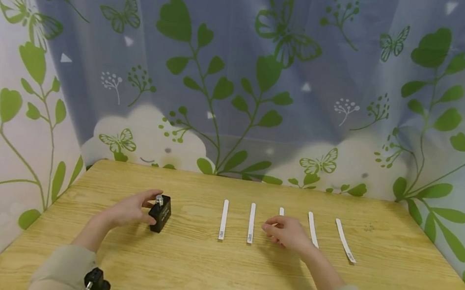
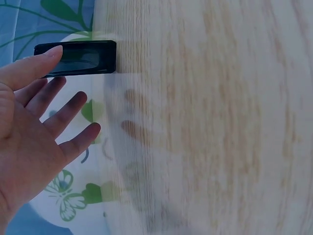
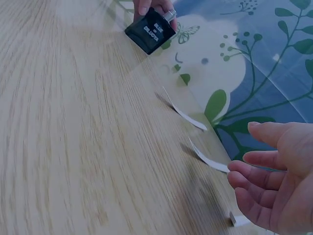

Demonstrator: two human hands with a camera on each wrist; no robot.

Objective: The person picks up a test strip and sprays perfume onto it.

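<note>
A black perfume bottle (image 1: 161,214) with a silver sprayer neck (image 1: 159,198) tilts at the left of the wooden table. My left hand (image 1: 130,210) holds it between thumb and fingers; in the left wrist view the thumb (image 2: 41,61) lies on its dark side, the other fingers spread. Pale lettering shows on the bottle's face (image 3: 150,30) in the right wrist view. My right hand (image 1: 287,233), fingers loosely bent and holding nothing, hovers over the middle white paper test strip (image 1: 281,212), hiding most of it. Another strip (image 1: 251,223) lies just left of that hand.
Several white strips stand in a spaced row, including the leftmost strip (image 1: 224,219), one partly behind the right wrist (image 1: 313,229) and a rightmost curved strip (image 1: 345,240). Behind the wooden table (image 1: 205,275) hangs a leaf-and-butterfly curtain (image 1: 234,66).
</note>
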